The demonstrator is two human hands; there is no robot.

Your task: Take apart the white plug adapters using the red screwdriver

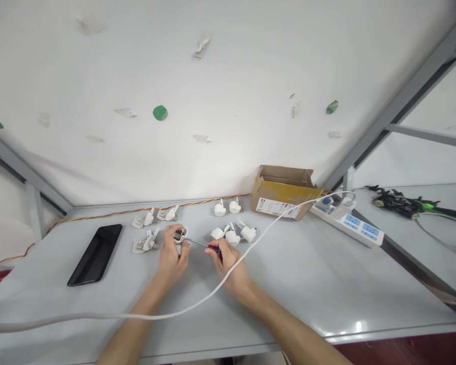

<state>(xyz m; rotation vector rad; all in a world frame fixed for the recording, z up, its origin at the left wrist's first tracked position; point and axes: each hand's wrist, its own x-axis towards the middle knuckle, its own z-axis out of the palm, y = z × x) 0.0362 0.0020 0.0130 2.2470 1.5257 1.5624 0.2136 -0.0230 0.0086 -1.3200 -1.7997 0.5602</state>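
Above the grey table, my left hand (172, 258) is closed around a round white plug adapter (181, 234) with its dark inside showing. My right hand (229, 265) grips the red and dark handle of a screwdriver (213, 248). Its thin metal shaft points left, with the tip at the adapter; whether it sits in a screw is too small to tell. Left of my left hand lie several opened white plug adapters (149, 240). Several rounded white adapters (232, 237) lie just beyond my right hand, and two more white adapters (219, 207) are farther back.
A black phone (96, 255) lies at the left. An open cardboard box (285, 190) stands at the back, beside a white power strip (349, 223). A white cable (197, 304) crosses in front of my forearms. Dark cables (399, 203) are heaped at far right.
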